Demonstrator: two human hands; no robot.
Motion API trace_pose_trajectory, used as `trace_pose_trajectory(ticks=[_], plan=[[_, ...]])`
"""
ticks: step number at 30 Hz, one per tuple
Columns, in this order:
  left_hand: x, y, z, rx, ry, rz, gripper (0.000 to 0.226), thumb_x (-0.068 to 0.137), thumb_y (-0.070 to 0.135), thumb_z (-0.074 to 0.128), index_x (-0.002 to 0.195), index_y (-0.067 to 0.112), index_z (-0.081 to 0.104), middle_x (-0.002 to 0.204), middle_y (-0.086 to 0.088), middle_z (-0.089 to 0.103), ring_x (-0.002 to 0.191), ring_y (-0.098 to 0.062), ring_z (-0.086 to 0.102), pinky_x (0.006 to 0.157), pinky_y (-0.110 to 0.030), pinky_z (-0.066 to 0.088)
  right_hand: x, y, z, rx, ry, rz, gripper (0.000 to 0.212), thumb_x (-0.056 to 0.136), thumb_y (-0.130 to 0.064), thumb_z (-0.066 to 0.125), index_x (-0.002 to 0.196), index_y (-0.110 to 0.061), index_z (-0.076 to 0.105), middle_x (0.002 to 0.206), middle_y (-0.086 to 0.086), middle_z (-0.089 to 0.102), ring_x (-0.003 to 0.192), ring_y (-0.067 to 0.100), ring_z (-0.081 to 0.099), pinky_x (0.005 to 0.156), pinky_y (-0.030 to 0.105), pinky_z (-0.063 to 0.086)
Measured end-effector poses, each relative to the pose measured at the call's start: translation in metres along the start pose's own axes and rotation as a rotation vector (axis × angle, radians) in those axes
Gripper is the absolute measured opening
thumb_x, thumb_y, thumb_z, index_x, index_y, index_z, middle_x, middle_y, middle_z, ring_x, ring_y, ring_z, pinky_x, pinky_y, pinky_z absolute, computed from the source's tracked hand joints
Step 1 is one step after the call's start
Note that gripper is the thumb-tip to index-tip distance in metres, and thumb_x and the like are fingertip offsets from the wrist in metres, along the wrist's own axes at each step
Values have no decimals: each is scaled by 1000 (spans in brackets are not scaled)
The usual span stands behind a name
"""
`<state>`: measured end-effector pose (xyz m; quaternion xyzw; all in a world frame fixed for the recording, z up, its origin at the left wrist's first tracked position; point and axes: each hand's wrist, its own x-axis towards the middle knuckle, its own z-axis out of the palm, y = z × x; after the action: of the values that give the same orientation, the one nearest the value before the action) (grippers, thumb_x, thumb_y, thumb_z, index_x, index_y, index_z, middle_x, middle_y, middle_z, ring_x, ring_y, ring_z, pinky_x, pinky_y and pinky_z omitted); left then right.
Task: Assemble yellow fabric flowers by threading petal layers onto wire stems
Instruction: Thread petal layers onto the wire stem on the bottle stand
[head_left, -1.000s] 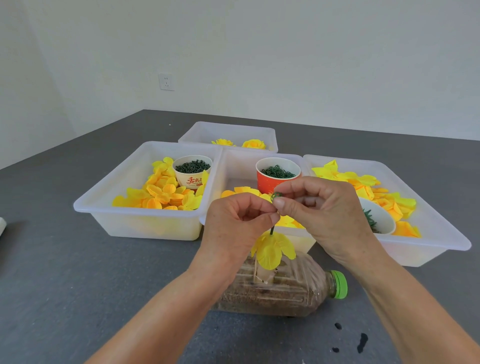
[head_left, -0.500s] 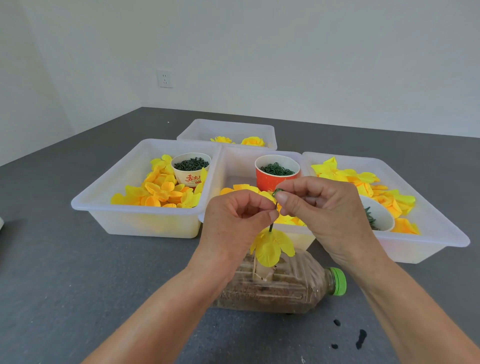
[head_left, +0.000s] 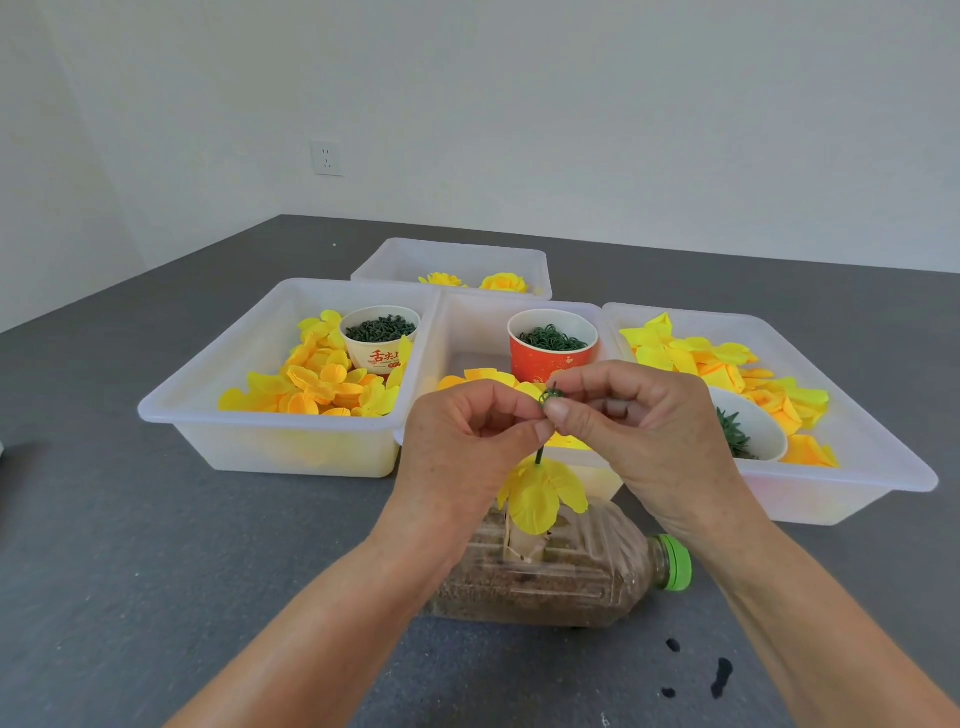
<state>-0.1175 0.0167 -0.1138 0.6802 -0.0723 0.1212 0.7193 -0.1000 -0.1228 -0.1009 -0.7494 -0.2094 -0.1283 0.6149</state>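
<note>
Both hands (head_left: 545, 415) pinch a green stem (head_left: 540, 455) (yellow petals (head_left: 540, 493) hanging below).

Above the lying bottle (head_left: 550, 577), the left hand (head_left: 462, 441) and right hand (head_left: 639, 421) pinch a green wire stem (head_left: 541, 453); yellow petals (head_left: 540, 493) hang on it just over the bottle.

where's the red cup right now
In the head view, the red cup stands in the middle bin, just behind the person's hands.
</note>
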Motion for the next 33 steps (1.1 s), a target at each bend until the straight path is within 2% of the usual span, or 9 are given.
trace_pose_trajectory(ticks=[4, 8, 12, 16, 21, 24, 28, 33], plan=[[-2, 1, -1, -21, 32, -10, 18, 78, -4, 68, 85, 12, 69, 70, 2, 69, 63, -6, 60, 60, -14, 48, -2, 0, 0, -19, 0, -7, 27, 71, -1, 76, 77, -27, 69, 70, -6, 72, 62, 2, 63, 63, 16, 53], [-2, 3, -3, 37, 30, 22, 22, 82, 2, 65, 92, 20, 72, 86, 3, 73, 73, -8, 61, 63, -14, 47, -3, 2, 0, -4, -3, 15, 24, 70, -1, 76, 79, -22, 70, 74, -2, 73, 65, 6, 65, 66, 18, 55], [-4, 5, -7, 56, 11, 39, 25, 80, -2, 67, 82, 22, 73, 83, -1, 74, 77, -10, 65, 69, -15, 51, -4, 3, 0, 4, -29, 47, 24, 71, 1, 74, 80, -21, 70, 70, -9, 72, 65, 3, 65, 67, 18, 55], [-5, 4, -10, 71, -4, 36, 28, 77, -6, 68, 77, 22, 72, 73, 4, 73, 70, -3, 65, 66, -13, 50, -8, 4, -2, 6, -85, 81, 20, 74, 1, 73, 86, -16, 72, 79, 3, 73, 71, 7, 66, 72, 22, 56], [-6, -1, -12, 114, -3, 27, 26, 76, -3, 71, 76, 23, 73, 76, -1, 74, 73, -10, 66, 72, -22, 55, -11, 7, -1, -40, -112, 101, 22, 74, -1, 74, 81, -21, 72, 82, 13, 72, 72, 13, 63, 73, 32, 55], [-7, -5, -13, 140, -8, 15, 25, 75, -1, 72, 76, 24, 73, 76, 0, 74, 73, -11, 67, 73, -25, 55, -14, 10, -1, -53, -114, 128, 24, 73, -2, 75, 78, -25, 72, 83, 12, 72, 75, 18, 64, 77, 42, 54], [-8, -9, -13, 167, -4, 3, 24, 75, 0, 73, 76, 24, 72, 75, 2, 74, 72, -9, 67, 70, -22, 54, -15, 11, -1, -63, -107, 141, 24, 71, -5, 77, 76, -28, 73, 80, 6, 72, 75, 17, 64, 77, 46, 54], [-8, -11, -14, 216, 15, 6, 21, 74, 5, 75, 75, 26, 73, 75, 4, 73, 74, -12, 68, 71, -24, 55, -14, 12, -1, -78, -98, 191, 18, 68, -9, 80, 75, -25, 73, 78, 5, 72, 76, 23, 65, 79, 51, 54]])
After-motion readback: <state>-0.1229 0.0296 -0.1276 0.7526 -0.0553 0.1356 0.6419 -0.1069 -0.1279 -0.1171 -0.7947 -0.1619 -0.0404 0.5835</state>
